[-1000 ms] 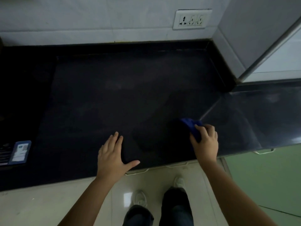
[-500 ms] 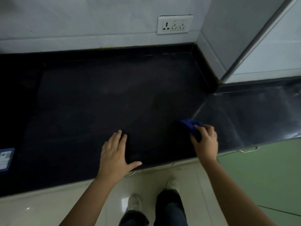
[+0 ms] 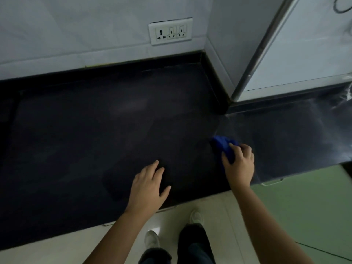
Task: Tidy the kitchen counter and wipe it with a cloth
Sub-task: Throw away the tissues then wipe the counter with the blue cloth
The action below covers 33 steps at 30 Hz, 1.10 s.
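A black stone kitchen counter (image 3: 95,140) fills the middle of the view. A bunched blue cloth (image 3: 224,147) lies on it near the front edge, at the step where the counter narrows to the right. My right hand (image 3: 239,164) presses down on the cloth and grips it; the fingers cover its near half. Flat on the counter to the left, palm down with fingers spread, rests my left hand (image 3: 147,187), which holds nothing.
A white tiled wall with a socket plate (image 3: 170,32) runs behind the counter. A wall corner with a metal strip (image 3: 253,60) juts out at the right. Green cabinet fronts (image 3: 304,206) and a pale floor lie below the counter edge, with my shoes there.
The view has swung to the right, so a blue-edged card at the counter's left has left the frame. Both hands keep nearly the same places; the right hand with the cloth has edged right.
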Tool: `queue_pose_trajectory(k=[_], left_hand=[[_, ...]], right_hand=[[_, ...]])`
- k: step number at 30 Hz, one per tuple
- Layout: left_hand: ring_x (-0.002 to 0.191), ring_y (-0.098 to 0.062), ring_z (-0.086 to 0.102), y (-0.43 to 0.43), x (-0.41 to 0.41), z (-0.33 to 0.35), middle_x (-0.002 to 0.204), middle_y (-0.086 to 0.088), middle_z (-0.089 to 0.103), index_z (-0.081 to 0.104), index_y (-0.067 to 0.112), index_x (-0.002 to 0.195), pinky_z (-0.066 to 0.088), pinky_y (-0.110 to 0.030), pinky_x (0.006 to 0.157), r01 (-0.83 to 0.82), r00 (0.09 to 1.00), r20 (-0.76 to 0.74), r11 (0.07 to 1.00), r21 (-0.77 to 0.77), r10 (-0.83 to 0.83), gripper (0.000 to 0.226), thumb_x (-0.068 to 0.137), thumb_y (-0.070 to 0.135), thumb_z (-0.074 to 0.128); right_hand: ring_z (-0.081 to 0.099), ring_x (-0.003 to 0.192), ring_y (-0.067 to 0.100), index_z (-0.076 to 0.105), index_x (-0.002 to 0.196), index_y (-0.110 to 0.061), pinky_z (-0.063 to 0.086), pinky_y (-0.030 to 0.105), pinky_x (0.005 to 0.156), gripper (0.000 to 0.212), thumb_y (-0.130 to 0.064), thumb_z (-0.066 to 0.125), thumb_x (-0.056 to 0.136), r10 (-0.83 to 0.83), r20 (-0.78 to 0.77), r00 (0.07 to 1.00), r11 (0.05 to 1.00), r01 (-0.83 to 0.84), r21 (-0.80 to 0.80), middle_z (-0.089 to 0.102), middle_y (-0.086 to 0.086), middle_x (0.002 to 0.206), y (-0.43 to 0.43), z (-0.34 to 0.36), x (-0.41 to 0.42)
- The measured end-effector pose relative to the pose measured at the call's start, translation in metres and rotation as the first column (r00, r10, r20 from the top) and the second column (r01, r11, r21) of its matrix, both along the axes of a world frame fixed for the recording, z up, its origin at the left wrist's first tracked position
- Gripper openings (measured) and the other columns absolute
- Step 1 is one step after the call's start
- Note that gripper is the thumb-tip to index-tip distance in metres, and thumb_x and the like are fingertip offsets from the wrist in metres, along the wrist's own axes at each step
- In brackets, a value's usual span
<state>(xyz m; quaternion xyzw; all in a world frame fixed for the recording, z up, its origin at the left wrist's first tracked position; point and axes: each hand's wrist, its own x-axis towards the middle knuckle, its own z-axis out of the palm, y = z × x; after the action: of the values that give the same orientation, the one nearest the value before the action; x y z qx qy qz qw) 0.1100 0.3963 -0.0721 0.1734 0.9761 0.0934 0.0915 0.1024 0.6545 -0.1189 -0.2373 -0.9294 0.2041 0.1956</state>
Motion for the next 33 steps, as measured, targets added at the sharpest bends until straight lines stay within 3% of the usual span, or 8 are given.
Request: queue_pose_trajectory(k=[3,5,9,14,16,22,29,33], left_hand=[[0.098,-0.025,0.066,0.016,-0.007,0.002,0.118,-0.009,0.064,0.065,0.013,0.103,0.056,-0.038,0.074,-0.036,0.999,0.022,0.999,-0.023,0.037,0.047,0.074,0.043,0.045],[0.098,-0.026,0.065,0.023,-0.013,0.002,0.118,-0.009,0.064,0.066,0.012,0.102,0.055,-0.038,0.074,-0.062,0.997,0.037,0.998,-0.032,0.063,0.050,0.074,0.043,0.039],[0.103,-0.028,0.063,0.028,-0.028,0.003,0.122,-0.010,0.062,0.064,0.011,0.106,0.053,-0.040,0.081,-0.114,0.993,-0.005,0.992,-0.052,0.114,0.052,0.076,0.043,0.037],[0.116,-0.030,0.054,0.022,-0.045,0.008,0.132,-0.010,0.055,0.059,0.010,0.116,0.048,-0.047,0.091,-0.261,0.965,-0.034,0.964,-0.056,0.259,0.058,0.079,0.047,0.034],[0.122,-0.031,0.049,0.013,-0.048,0.008,0.136,-0.011,0.050,0.056,0.009,0.121,0.044,-0.048,0.096,-0.339,0.941,-0.025,0.940,-0.044,0.338,0.059,0.080,0.047,0.038],[0.125,-0.034,0.045,-0.017,-0.065,0.015,0.139,-0.013,0.047,0.053,0.009,0.124,0.039,-0.049,0.100,-0.432,0.902,-0.027,0.901,-0.044,0.431,0.062,0.081,0.050,0.036],[0.136,-0.026,0.031,-0.044,-0.083,0.015,0.149,-0.006,0.033,0.042,0.014,0.134,0.027,-0.044,0.111,-0.476,0.879,0.026,0.879,-0.015,0.476,0.052,0.088,0.038,0.050],[0.136,-0.026,0.030,-0.054,-0.107,0.011,0.149,-0.006,0.033,0.044,0.014,0.133,0.027,-0.044,0.110,-0.495,0.868,0.065,0.867,0.055,0.492,0.046,0.091,0.032,0.048]], right_hand=[[0.060,0.079,0.040,0.068,0.099,-0.009,0.052,0.039,0.062,0.039,-0.032,0.053,0.071,-0.083,-0.010,0.996,0.997,0.083,0.001,0.064,0.021,0.103,-0.036,-0.001,0.000],[0.061,0.076,0.037,0.068,0.099,-0.015,0.051,0.036,0.059,0.041,-0.036,0.052,0.068,0.167,0.010,0.986,0.985,-0.167,0.050,0.065,0.017,0.103,-0.057,-0.002,0.001],[0.063,0.077,0.033,0.056,0.108,-0.024,0.056,0.037,0.064,0.039,-0.039,0.054,0.072,0.661,0.030,0.750,0.734,-0.654,0.182,0.066,0.012,0.104,-0.004,-0.010,-0.033],[0.061,0.076,0.040,0.066,0.097,-0.010,0.051,0.038,0.059,0.038,-0.032,0.061,0.067,0.118,0.022,0.993,0.990,-0.120,0.071,0.064,0.021,0.099,0.014,-0.002,-0.084],[0.061,0.073,0.037,0.066,0.096,-0.013,0.049,0.035,0.056,0.042,-0.031,0.071,0.059,0.166,0.095,0.982,0.981,-0.174,0.085,0.065,0.019,0.099,-0.037,0.002,-0.078],[0.064,0.074,0.027,0.059,0.105,-0.025,0.056,0.031,0.060,0.042,-0.041,0.053,0.066,0.809,0.072,0.583,0.573,-0.810,0.121,0.068,0.007,0.102,-0.069,-0.005,-0.089],[0.059,0.082,0.042,0.064,0.100,-0.008,0.051,0.042,0.061,0.042,-0.020,0.077,0.061,0.165,0.135,0.977,0.986,-0.158,-0.057,0.061,0.023,0.105,-0.070,0.005,-0.153],[0.064,0.077,0.026,0.065,0.099,-0.022,0.053,0.032,0.058,0.052,-0.038,0.076,0.051,0.579,0.126,0.806,0.813,-0.583,-0.004,0.066,0.007,0.101,-0.154,0.008,-0.120]])
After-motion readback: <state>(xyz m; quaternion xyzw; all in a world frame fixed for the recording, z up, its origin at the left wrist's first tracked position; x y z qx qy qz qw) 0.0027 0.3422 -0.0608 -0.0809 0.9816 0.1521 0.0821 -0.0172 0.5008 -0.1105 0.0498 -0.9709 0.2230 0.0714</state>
